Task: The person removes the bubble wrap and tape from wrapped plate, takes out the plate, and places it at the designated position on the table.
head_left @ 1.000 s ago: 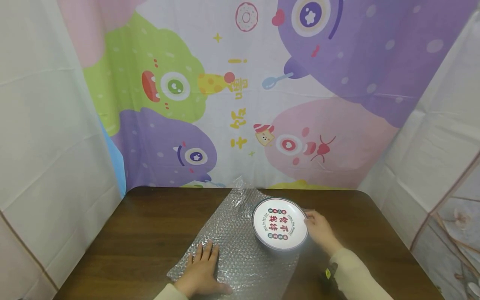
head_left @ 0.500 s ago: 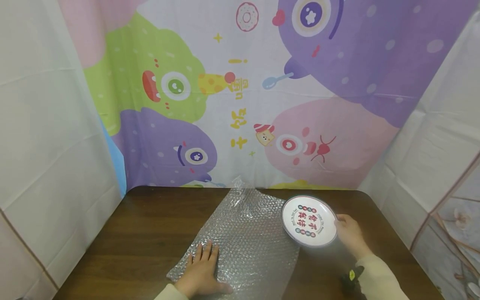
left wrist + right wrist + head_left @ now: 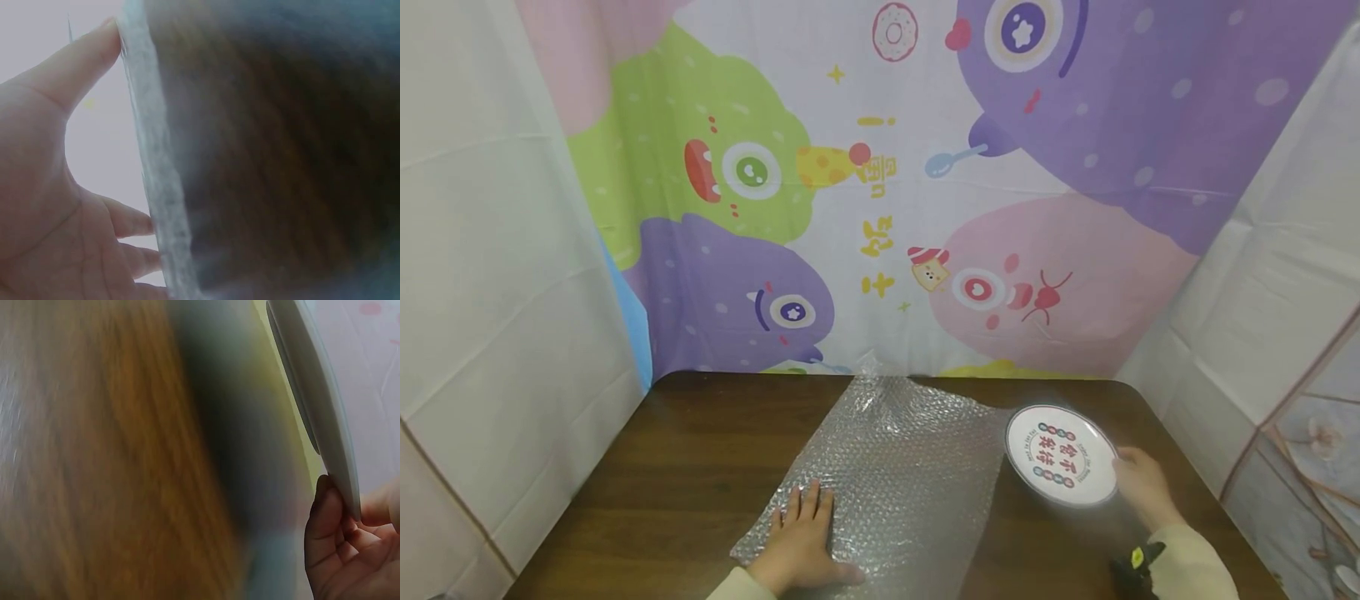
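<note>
A white plate (image 3: 1062,455) with a dark rim and red printed characters is at the right of the table in the head view. My right hand (image 3: 1146,486) pinches its right edge. The right wrist view shows the plate (image 3: 319,394) edge-on, raised off the tabletop, with the right hand's fingers (image 3: 325,531) gripping its rim. To the left, a sheet of bubble wrap (image 3: 910,467) lies across the middle of the table. My left hand (image 3: 805,537) rests flat on its left edge, fingers spread. In the left wrist view the left hand (image 3: 69,187) touches the bubble wrap (image 3: 159,150).
The dark wooden table (image 3: 700,458) has a curtain (image 3: 880,208) printed with cartoon monsters hanging behind it. Pale sheets stand along both sides. The far tip of the bubble wrap reaches the curtain.
My right hand has carried the plate rightward, from over the bubble wrap to beside its right edge. More of the wrap now shows. The left hand has stayed in place.
</note>
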`<state>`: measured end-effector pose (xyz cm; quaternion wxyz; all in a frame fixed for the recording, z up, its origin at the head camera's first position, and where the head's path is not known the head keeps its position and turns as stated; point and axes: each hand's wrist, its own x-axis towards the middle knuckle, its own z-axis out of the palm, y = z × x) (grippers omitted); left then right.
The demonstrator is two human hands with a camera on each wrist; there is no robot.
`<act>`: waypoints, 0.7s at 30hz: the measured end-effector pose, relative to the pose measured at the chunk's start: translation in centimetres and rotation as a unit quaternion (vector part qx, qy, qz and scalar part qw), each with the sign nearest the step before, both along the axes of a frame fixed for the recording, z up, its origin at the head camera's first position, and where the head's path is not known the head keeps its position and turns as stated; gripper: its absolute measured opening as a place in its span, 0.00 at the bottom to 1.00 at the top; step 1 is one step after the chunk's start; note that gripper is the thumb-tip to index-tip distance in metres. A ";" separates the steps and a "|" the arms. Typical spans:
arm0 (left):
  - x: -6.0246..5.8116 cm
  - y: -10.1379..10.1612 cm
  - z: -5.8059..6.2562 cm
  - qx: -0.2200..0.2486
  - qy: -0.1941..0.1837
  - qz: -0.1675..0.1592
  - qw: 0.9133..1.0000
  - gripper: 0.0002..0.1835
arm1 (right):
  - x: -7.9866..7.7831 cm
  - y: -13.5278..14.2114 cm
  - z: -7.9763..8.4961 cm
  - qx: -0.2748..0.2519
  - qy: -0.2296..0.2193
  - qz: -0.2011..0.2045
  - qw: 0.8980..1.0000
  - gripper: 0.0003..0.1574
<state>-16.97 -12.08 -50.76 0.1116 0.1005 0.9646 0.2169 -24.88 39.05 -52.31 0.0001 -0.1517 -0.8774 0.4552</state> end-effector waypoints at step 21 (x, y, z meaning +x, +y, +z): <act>-0.3 0.2 0.0 -0.019 0.010 0.024 0.999 0.67 | 1.0 0.7 -1.0 0.048 -0.024 0.021 0.998 0.34</act>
